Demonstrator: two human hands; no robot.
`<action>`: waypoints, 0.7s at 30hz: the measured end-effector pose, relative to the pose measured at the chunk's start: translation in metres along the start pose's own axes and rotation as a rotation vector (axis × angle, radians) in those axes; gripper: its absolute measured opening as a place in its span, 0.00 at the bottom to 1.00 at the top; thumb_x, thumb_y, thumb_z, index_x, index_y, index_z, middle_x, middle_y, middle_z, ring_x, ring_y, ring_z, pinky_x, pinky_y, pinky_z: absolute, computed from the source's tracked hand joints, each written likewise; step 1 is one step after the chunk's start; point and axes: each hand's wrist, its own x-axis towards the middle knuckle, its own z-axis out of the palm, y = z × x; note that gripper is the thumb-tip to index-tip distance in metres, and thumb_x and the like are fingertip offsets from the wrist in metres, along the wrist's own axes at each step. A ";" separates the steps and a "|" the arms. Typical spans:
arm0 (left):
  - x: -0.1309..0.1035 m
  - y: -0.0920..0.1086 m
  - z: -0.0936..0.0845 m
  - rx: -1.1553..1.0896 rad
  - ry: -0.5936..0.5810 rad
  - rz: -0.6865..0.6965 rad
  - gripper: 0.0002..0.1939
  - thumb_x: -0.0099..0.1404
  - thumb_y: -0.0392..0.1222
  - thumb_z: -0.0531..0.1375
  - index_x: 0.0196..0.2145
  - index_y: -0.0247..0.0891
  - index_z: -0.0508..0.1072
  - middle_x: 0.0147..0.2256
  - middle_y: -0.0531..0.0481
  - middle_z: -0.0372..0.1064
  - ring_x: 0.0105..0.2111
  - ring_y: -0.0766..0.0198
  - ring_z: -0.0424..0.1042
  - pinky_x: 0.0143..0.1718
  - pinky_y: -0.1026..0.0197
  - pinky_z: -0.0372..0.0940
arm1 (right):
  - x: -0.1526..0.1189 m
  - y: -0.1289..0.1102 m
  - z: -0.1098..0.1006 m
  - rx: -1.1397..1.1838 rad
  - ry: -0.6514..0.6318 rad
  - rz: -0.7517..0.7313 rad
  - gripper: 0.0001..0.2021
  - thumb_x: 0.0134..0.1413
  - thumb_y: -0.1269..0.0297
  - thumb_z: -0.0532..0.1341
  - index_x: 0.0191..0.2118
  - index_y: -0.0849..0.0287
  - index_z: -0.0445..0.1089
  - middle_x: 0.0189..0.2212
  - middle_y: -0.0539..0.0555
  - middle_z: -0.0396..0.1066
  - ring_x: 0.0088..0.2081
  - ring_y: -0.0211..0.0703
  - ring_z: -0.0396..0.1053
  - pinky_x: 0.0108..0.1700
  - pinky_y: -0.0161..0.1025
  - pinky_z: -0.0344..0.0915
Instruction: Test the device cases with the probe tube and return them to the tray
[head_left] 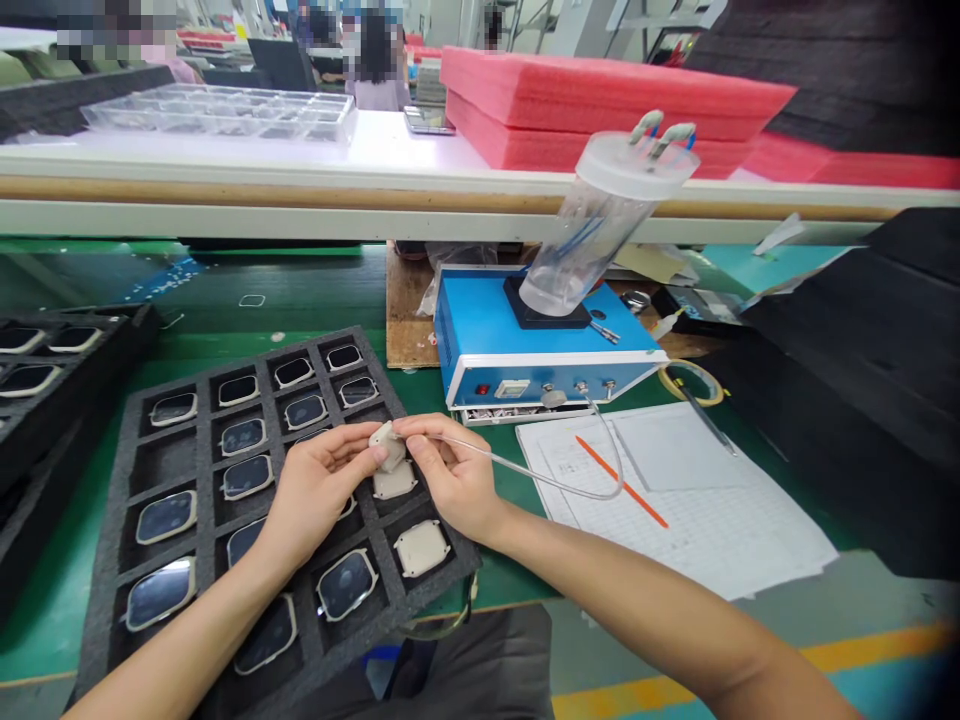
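Observation:
My left hand point(319, 485) pinches a small beige smartwatch case point(385, 447) between thumb and fingers, above the right side of a dark foam tray point(110, 575). Closed beside it, my right hand point(456, 485) grips the end of a thin clear tube point(544, 480) against the case; fingers hide the tip. The tube runs to the front of a blue machine point(517, 330). Several watch cases with dark glass, such as one smartwatch point(166, 517), lie in the tray's compartments. Two beige cases, including a pale watch case point(422, 549), lie face down near my hands.
A clear cylinder point(574, 240) stands tilted on the machine. Right of the tray lie papers point(720, 540), an orange stick point(621, 482) and a tape roll point(694, 382). Another foam tray point(67, 365) sits left. Red foam sheets point(600, 100) rest on the shelf. People are behind.

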 end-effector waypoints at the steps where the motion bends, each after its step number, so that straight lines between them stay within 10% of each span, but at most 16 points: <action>1: 0.000 0.000 0.000 -0.001 0.003 -0.004 0.30 0.49 0.57 0.78 0.45 0.36 0.84 0.44 0.40 0.84 0.42 0.50 0.83 0.48 0.53 0.77 | 0.000 0.000 0.000 0.002 0.001 -0.001 0.07 0.70 0.62 0.62 0.43 0.53 0.79 0.42 0.55 0.82 0.44 0.43 0.81 0.47 0.39 0.79; 21: -0.001 0.002 0.000 -0.014 0.003 -0.009 0.31 0.49 0.57 0.78 0.45 0.35 0.83 0.43 0.40 0.84 0.43 0.50 0.83 0.49 0.53 0.77 | 0.000 -0.001 0.000 0.009 0.000 0.005 0.08 0.70 0.61 0.62 0.43 0.54 0.79 0.42 0.56 0.82 0.44 0.43 0.81 0.47 0.39 0.79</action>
